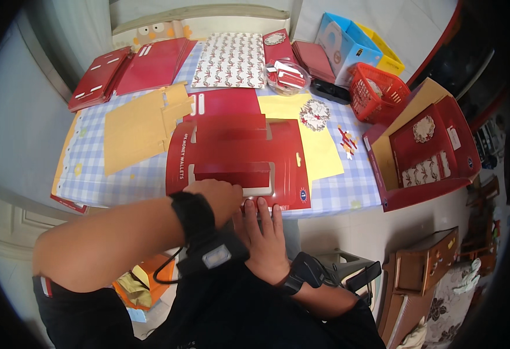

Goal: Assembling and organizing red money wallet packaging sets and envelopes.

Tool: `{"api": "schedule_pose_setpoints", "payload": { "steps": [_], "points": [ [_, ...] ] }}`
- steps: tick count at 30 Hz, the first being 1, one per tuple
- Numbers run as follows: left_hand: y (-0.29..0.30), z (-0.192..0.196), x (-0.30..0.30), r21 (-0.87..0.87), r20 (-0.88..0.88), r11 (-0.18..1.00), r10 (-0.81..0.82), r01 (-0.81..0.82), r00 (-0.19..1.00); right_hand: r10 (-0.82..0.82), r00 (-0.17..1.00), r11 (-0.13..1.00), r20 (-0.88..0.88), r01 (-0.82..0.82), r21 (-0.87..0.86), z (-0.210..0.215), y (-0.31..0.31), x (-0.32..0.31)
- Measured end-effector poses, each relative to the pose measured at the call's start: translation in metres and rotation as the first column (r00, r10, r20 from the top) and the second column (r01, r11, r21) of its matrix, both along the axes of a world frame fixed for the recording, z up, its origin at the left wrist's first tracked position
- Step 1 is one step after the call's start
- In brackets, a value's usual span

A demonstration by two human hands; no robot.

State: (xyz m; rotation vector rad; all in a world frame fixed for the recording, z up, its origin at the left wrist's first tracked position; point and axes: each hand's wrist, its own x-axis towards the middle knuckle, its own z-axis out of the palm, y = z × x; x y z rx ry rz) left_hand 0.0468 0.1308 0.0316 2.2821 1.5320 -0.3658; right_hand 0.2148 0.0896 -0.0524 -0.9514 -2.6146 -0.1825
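Observation:
A red cardboard package with window cut-outs and folded flaps lies at the table's near edge. My left hand rests on its lower part with the fingers curled closed beside the lower window; what they hold, if anything, is hidden. Flat on the package's near edge lie the outstretched fingers of my right hand, just right of the left hand. Beyond the package a purplish-red sheet and a yellow sheet show from under it. A round floral paper cut-out sits on the yellow sheet.
Tan die-cut cardboard lies at left, below red stacks. Behind are a patterned sheet and a clear bowl of red-and-white pieces. At right stand a red basket, a blue box and an open red carton.

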Motion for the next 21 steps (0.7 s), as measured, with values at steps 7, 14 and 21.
{"api": "schedule_pose_setpoints", "payload": {
  "steps": [7,14,21],
  "points": [
    [-0.084,-0.026,0.005,0.678,-0.07,0.724,-0.11,0.128,0.991,-0.052,0.999,0.998,-0.007,0.053,0.035,-0.01,-0.001,-0.001],
    [-0.106,-0.074,0.012,0.624,0.219,0.74,0.144,-0.252,0.965,-0.063,0.997,0.998,-0.04,0.063,0.014,-0.002,-0.005,-0.008],
    [-0.099,-0.082,0.013,0.633,0.271,0.695,0.213,-0.34,0.939,-0.083,0.996,0.997,0.02,0.083,-0.009,0.002,-0.003,-0.01]
  ]
}}
